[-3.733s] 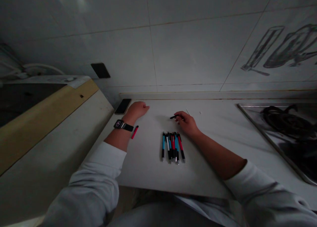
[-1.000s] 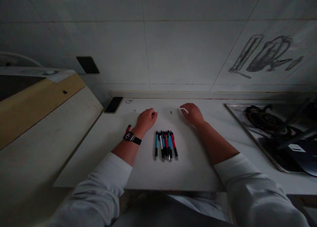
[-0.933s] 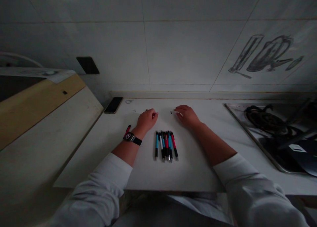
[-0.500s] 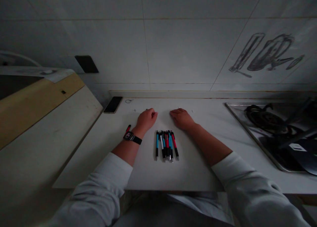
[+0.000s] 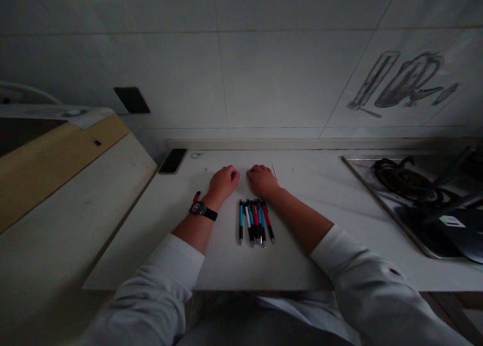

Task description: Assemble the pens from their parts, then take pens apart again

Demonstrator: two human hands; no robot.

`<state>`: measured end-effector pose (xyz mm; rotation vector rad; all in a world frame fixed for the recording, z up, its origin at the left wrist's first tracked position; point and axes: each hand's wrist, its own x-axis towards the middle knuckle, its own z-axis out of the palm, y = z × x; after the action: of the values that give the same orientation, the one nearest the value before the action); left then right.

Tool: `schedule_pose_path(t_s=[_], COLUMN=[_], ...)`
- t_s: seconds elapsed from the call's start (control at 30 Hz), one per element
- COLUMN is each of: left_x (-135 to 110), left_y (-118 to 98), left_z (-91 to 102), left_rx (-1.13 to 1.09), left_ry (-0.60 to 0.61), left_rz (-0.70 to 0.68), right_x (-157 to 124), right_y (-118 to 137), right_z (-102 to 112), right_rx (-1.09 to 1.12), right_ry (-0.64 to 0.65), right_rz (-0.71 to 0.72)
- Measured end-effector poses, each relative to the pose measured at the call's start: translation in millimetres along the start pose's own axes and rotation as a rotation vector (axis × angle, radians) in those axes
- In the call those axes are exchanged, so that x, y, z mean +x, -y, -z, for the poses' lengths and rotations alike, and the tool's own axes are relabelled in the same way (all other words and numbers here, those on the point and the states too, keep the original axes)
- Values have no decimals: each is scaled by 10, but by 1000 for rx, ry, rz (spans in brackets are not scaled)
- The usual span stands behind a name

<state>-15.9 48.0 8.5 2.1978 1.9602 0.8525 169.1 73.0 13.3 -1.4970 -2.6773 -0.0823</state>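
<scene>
1. The left hand lies on the counter with its fingers curled in; I cannot tell whether its grip is clamped on anything.
2. Just beside it, the right hand lies palm down with bent fingers; their undersides are hidden, so I cannot tell its grip either.
3. The pens, with blue, white and red barrels and black lower ends, lie in a close row between the forearms, tips toward the person, some overlapping.
4. A red and black item is partly hidden behind the watch on the left wrist.
5. A thin white stick lies just beside the right hand.
6. A phone lies at the counter's far left corner.
7. Well apart to the right is a gas stove.
</scene>
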Motion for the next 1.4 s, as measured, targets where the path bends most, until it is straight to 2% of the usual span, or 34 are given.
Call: schedule_pose_path(t_s=[0.33, 0.5, 0.6, 0.73, 0.8, 0.87, 0.97, 1.07, 1.17, 1.4], left_x=[-7, 16, 31, 13, -12, -44, -92, -130, -155, -184], left_y=[26, 101, 140, 100, 44, -19, -99, -143, -155, -183], left_z=[6, 85, 134, 176, 192, 209, 231, 244, 251, 248], left_rx=[1, -4, -37, -72, -73, -60, -42, -35, -33, -21], left_ry=[-10, -134, -201, -209, -184, -156, -127, -121, -125, -114], left_rz=[4, 127, 196, 181, 139, 94, 45, 6, -27, -63], right_x=[24, 1, -39, -171, -286, -428, -644, -788, -840, -909], right_y=[23, -37, -108, -231, -285, -319, -317, -262, -197, -55], right_z=[-11, 14, 73, 211, 280, 324, 334, 318, 336, 418], right_rx=[18, 50, 74, 138, 192, 249, 330, 369, 350, 174], right_ry=[3, -55, -104, -118, -77, 18, 170, 259, 284, 254], right_rz=[-60, -50, -110, -147, -126, -91, -29, 0, -18, -104])
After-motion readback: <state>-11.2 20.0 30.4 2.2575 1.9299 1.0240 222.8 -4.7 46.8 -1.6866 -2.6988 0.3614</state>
